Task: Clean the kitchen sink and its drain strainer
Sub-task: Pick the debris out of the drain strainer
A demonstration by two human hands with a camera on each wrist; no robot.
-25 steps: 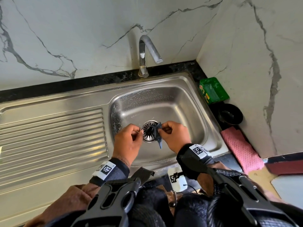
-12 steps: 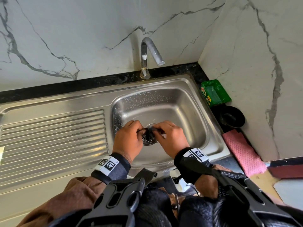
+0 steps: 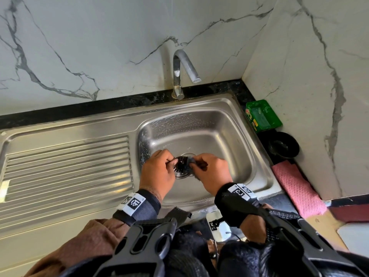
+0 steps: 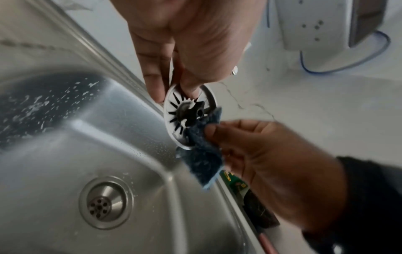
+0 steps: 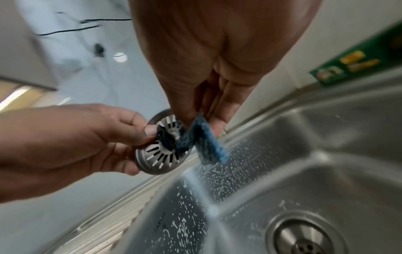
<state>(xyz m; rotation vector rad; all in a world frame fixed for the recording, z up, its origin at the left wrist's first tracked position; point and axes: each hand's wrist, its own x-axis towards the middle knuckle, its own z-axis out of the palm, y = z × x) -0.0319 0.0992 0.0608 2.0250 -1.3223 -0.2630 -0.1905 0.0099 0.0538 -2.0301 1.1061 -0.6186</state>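
Note:
My left hand (image 3: 159,172) pinches the rim of the round slotted steel drain strainer (image 3: 182,166), held on edge above the sink basin (image 3: 229,140). In the left wrist view the strainer (image 4: 185,116) shows its slots and dark centre. My right hand (image 3: 209,172) pinches a folded blue scouring pad (image 4: 202,154) against the strainer's face. The right wrist view shows the pad (image 5: 204,142) draped over the strainer (image 5: 161,153), with my left hand (image 5: 87,137) at its rim. The open drain hole (image 4: 104,202) lies below in the basin, which carries soap flecks.
A chrome tap (image 3: 179,72) stands behind the basin. The ribbed drainboard (image 3: 65,168) lies to the left. On the right counter sit a green soap tray (image 3: 263,116), a black bowl (image 3: 283,146) and a pink cloth (image 3: 295,186). Marble walls close the back and right.
Both hands with strainer and pad dipped toward the drain, then came back up slightly. The pad has shifted across the strainer's face; both grips are unchanged.

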